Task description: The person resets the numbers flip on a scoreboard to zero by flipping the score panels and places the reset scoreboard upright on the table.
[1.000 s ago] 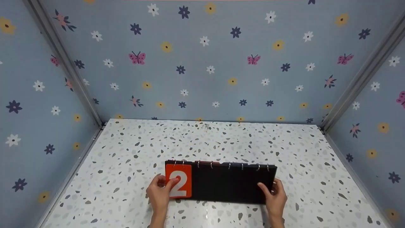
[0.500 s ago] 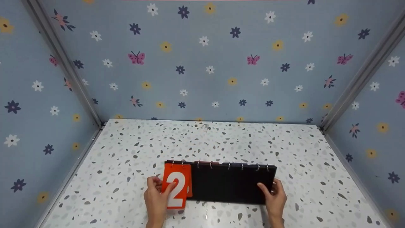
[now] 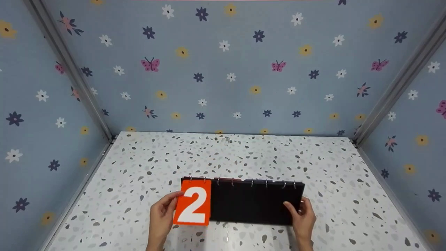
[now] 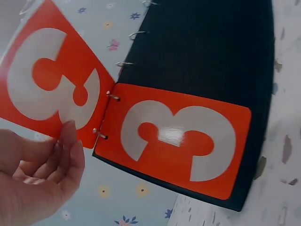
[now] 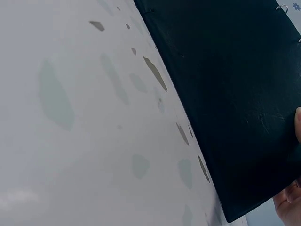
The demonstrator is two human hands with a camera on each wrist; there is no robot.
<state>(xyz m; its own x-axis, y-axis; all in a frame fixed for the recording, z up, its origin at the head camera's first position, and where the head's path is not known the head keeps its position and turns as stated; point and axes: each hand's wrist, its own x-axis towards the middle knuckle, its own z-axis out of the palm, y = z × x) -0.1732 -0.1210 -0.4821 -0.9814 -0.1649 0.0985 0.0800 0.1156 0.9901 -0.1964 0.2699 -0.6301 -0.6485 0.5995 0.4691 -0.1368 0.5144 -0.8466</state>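
A black flip scoreboard (image 3: 251,202) with metal rings along its top edge stands tilted on the table. At its left end, my left hand (image 3: 162,211) pinches the left edge of an orange number card (image 3: 204,200) showing a white 2, lifted off the board toward me. In the left wrist view, this lifted card (image 4: 21,77) carries a 3 on its underside. Another orange card with a 3 (image 4: 211,136) lies flat on the board beneath it. My right hand (image 3: 304,218) grips the board's right end, thumb on the front; the right wrist view catches only its fingers (image 5: 289,202).
White speckled tabletop (image 3: 223,157) surrounds the scoreboard. Blue panels printed with flowers and butterflies (image 3: 223,69) rise at the back and both sides, with grey metal posts (image 3: 75,69) at the corners.
The left hand has drawn the 2 card away from the board and shifted left, its thumb now off the numeral and at the card's edge. My right hand has stayed put.
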